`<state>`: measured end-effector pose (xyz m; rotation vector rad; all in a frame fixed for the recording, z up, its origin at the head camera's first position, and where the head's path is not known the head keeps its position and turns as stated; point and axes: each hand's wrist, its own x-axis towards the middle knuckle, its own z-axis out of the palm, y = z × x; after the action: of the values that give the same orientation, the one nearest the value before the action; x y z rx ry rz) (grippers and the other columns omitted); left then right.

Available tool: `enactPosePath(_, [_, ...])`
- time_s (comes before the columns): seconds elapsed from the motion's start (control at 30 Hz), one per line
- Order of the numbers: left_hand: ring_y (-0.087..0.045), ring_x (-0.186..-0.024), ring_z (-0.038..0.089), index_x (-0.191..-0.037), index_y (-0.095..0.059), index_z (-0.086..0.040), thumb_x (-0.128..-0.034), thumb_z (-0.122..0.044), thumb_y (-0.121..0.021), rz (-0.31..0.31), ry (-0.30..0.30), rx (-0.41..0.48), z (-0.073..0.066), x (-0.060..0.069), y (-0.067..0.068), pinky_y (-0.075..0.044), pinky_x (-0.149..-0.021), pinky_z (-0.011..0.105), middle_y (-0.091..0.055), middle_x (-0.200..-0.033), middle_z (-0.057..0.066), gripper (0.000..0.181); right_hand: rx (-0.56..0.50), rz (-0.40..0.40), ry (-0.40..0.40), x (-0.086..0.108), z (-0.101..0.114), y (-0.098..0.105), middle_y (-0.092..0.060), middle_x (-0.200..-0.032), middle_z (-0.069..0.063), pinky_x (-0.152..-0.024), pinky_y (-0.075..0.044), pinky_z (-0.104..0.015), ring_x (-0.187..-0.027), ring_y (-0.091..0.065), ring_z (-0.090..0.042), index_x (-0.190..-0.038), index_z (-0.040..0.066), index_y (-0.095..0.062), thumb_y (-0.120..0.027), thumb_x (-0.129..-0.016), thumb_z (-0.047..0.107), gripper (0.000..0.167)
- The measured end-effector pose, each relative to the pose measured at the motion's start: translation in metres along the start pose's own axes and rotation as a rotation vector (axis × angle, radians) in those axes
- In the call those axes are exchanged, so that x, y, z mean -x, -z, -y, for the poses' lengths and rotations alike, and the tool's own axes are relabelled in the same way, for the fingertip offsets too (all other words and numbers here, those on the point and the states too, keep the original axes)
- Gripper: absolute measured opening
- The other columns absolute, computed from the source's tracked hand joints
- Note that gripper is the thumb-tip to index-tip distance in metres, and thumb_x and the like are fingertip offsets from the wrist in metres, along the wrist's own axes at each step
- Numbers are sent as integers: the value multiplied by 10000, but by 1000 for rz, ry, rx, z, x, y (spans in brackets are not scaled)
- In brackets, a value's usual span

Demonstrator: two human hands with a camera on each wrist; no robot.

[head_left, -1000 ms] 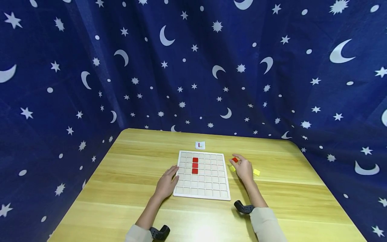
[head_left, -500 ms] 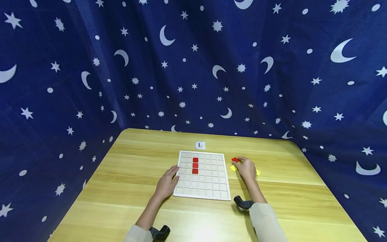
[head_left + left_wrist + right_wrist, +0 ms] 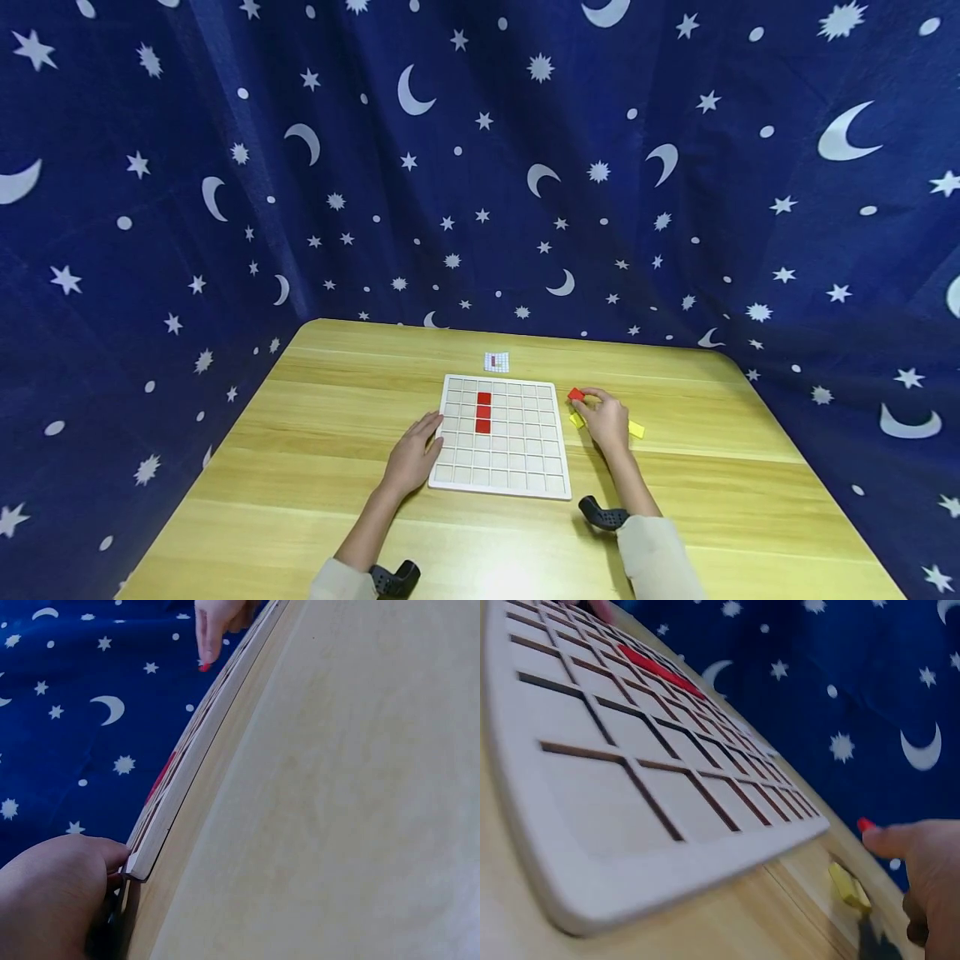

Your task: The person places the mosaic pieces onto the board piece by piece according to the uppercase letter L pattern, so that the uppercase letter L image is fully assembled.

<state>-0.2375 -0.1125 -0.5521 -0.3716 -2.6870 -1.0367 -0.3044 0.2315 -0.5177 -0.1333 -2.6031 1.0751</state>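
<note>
A white grid board (image 3: 498, 497) lies on the table with three red square tiles (image 3: 483, 412) in one column of its cells. My left hand (image 3: 411, 457) rests against the board's left edge, fingers fairly straight; the thumb (image 3: 111, 853) touches its corner area in the left wrist view. To the right of the board, my right hand (image 3: 607, 421) pinches another red tile (image 3: 576, 394) between thumb and fingertips, above the table. Beneath that hand lies a yellow tile (image 3: 847, 886), apart from the board. A second yellow tile (image 3: 636, 429) is partly behind the hand.
A small printed card (image 3: 496, 362) with a grid and a red bar sits just beyond the board. The wooden table (image 3: 300, 433) meets a blue star-and-moon curtain (image 3: 480, 167) at the back. Black wrist devices (image 3: 602, 513) stick out near both sleeves.
My right hand still holds the red tile, which has turned and moved slightly left towards the board. The left hand and the board have stayed in place.
</note>
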Motion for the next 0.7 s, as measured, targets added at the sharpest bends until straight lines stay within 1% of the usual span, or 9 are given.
enactPosePath(0.07, [-370, -1287, 305, -1312, -499, -6, -934, -196, -534, -2, -3, 1, 0, 0, 0, -299, -1061, 452, -450, -1372, 142, 424, -40, -9, 58, 5, 6, -2, -302, -427, 59, -321, -184, -192, -375, -220, -55, -1070, 58, -676, -718, -809, 267, 337])
enactPosePath(0.13, [-367, -1289, 305, -1312, -498, -3, -935, -195, -531, -2, -6, 4, 0, 0, 1, -293, -1064, 450, -449, -1372, 141, 424, -74, -15, 113, 10, 13, -5, -260, -430, 81, -322, -161, -181, -377, -191, -37, -1065, 58, -678, -723, -806, 256, 329])
enactPosePath(0.2, [-365, -1291, 305, -1313, -496, 0, -936, -195, -528, 0, -6, 8, 0, 0, 2, -289, -1067, 450, -448, -1372, 144, 425, -107, -4, 159, 16, 22, -7, -252, -436, 82, -330, -150, -174, -381, -179, -21, -1054, 63, -683, -733, -797, 227, 309])
enactPosePath(0.27, [-362, -1293, 302, -1315, -494, -3, -938, -198, -527, 4, -2, 8, 0, 0, 2, -287, -1068, 449, -445, -1375, 141, 426, -129, 29, 203, 24, 32, -10, -248, -446, 81, -347, -147, -176, -387, -172, -3, -1046, 73, -687, -739, -792, 211, 293])
enactPosePath(0.37, [-356, -1296, 301, -1319, -490, -5, -939, -197, -528, 9, 3, 9, -1, 1, 2, -284, -1069, 450, -439, -1380, 140, 427, -146, 99, 262, 37, 47, -17, -248, -460, 83, -354, -160, -181, -396, -176, 15, -1032, 95, -695, -748, -782, 203, 277])
enactPosePath(0.47, [-357, -1295, 307, -1319, -490, -4, -938, -191, -532, 11, 1, 10, -1, 0, 2, -289, -1065, 458, -437, -1381, 144, 427, -151, 158, 319, 49, 58, -23, -244, -461, 92, -352, -178, -189, -401, -180, 20, -1016, 117, -701, -751, -776, 194, 257])
enactPosePath(0.6, [-361, -1291, 316, -1314, -492, 2, -935, -184, -538, 8, -4, 15, -1, 0, 2, -293, -1061, 467, -439, -1377, 150, 425, -155, 197, 384, 61, 68, -33, -233, -467, 113, -367, -174, -190, -424, -169, 15, -1000, 141, -706, -759, -764, 182, 246])
enactPosePath(0.7, [-360, -1292, 312, -1316, -492, 1, -935, -185, -538, 11, -1, 14, -1, 1, 2, -289, -1063, 463, -441, -1377, 146, 426, -153, 230, 412, 68, 71, -42, -224, -473, 128, -377, -164, -178, -436, -157, 13, -993, 156, -704, -754, -769, 212, 236])
